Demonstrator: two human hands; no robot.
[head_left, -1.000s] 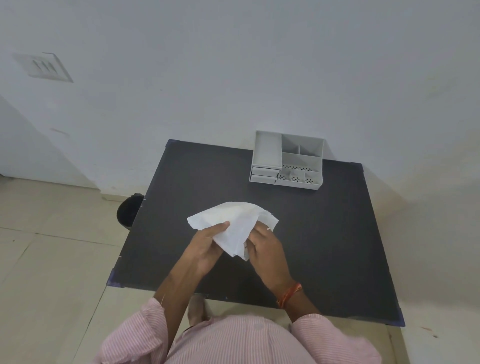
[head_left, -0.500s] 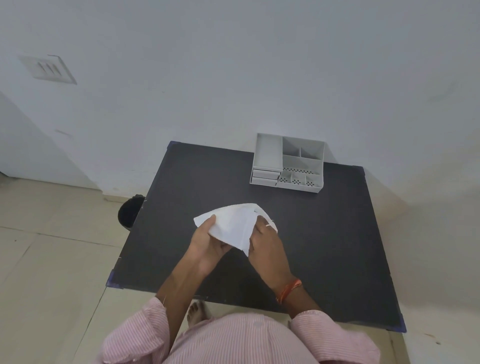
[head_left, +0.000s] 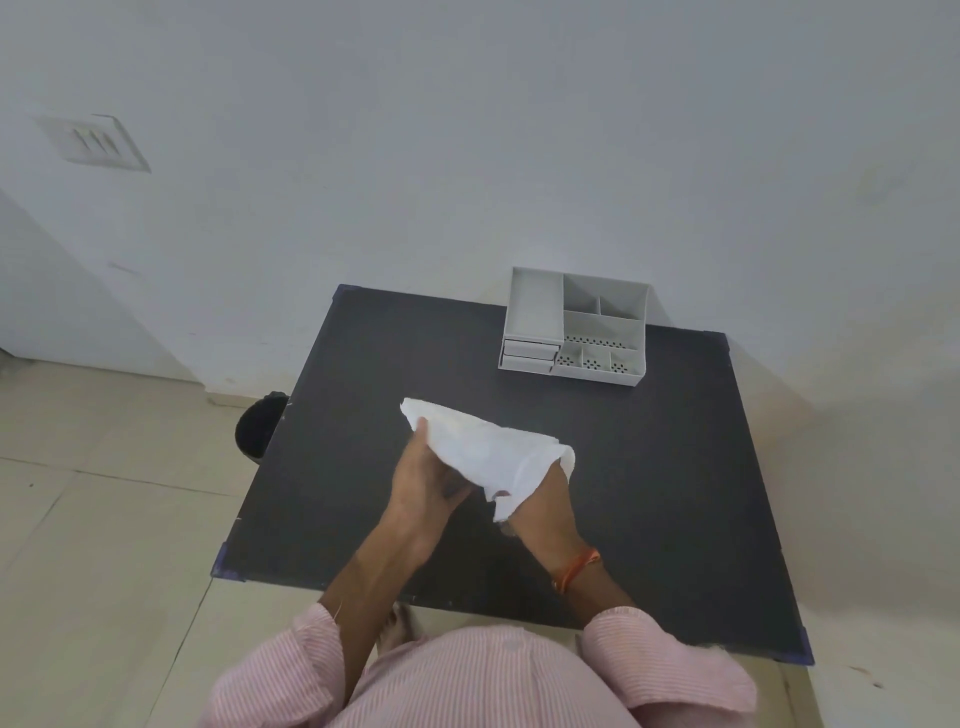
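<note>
A black bin (head_left: 257, 428) sits on the floor at the left, half hidden behind the edge of the dark table (head_left: 675, 467). Above the table, the left hand (head_left: 426, 483) pinches the left end of a white cloth (head_left: 488, 452), its thumb on top and its fingers hidden beneath. The cloth drapes over the right hand (head_left: 545, 514), covering its fingers, so their grip cannot be told. A grey organizer (head_left: 574, 327) stands at the far edge.

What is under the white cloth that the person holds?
The left hand grips the white cloth at its left end, the right hand is under its right end, and the black table lies below. The right hand's fingertips are covered by the cloth.
</note>
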